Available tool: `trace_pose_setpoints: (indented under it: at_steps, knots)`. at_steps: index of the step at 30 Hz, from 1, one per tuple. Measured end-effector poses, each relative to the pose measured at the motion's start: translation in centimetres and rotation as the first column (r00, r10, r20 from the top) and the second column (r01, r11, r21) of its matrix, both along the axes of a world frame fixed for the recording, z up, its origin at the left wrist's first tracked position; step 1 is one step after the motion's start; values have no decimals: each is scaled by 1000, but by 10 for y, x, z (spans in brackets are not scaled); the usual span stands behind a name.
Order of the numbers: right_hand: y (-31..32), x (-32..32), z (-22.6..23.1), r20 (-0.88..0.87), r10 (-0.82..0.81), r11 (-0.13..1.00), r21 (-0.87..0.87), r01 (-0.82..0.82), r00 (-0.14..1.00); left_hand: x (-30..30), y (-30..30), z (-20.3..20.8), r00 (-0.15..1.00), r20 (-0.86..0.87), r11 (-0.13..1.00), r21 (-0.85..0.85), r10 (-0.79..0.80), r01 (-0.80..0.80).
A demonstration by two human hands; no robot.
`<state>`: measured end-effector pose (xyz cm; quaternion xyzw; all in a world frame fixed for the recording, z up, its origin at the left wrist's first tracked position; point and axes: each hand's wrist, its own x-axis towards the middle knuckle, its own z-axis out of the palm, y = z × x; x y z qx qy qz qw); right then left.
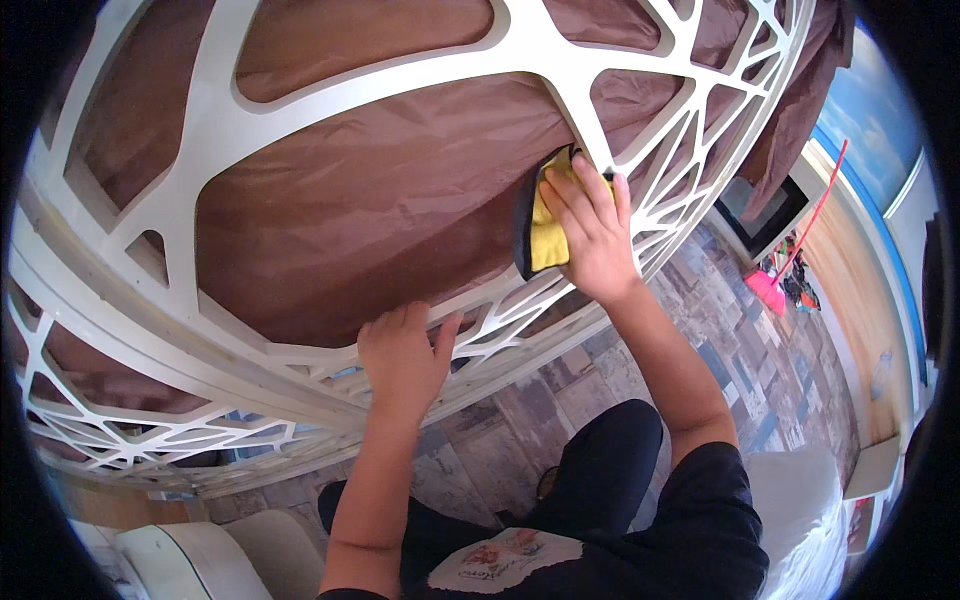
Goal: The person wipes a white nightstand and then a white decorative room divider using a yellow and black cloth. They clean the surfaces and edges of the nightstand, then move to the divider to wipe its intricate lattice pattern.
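Observation:
A white openwork lattice panel (400, 75) with branching bars stands in front of me, brown sheeting (370, 200) showing through its gaps. My right hand (600, 235) presses a folded yellow cloth (547, 238) with dark grey edging against a bar on the panel's right side. Its fingers lie over the cloth, thumb toward the bar. Lower and to the left, my left hand (405, 355) grips a lower bar of the panel, with the fingertips hooked over it and hidden behind.
A pink broom (768, 290) with a red handle leans at the right near a dark-framed opening (765, 212). Grey patchwork tile floor (700, 320) runs below the panel. Pale rounded furniture (195, 560) stands at lower left, and a white covered item (805, 510) at lower right.

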<state>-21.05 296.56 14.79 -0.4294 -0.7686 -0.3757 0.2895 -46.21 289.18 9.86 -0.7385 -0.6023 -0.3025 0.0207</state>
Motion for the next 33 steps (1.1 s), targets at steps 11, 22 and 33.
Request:
trace_pose_setpoints:
  at_steps: [11,22,33]
  knots:
    - [-31,-79,-78,-395,186,895,-309,-321,899,-14,-7,6,985,150,994,84,-85,73]
    - [-60,-243,117,-552,-374,182,744,-642,-745,-73,-30,99,953,280,607,779,-114,-156]
    - [-46,-261,58,-997,59,60,-39,-997,42,-86,-34,96,987,157,682,725,-26,-98]
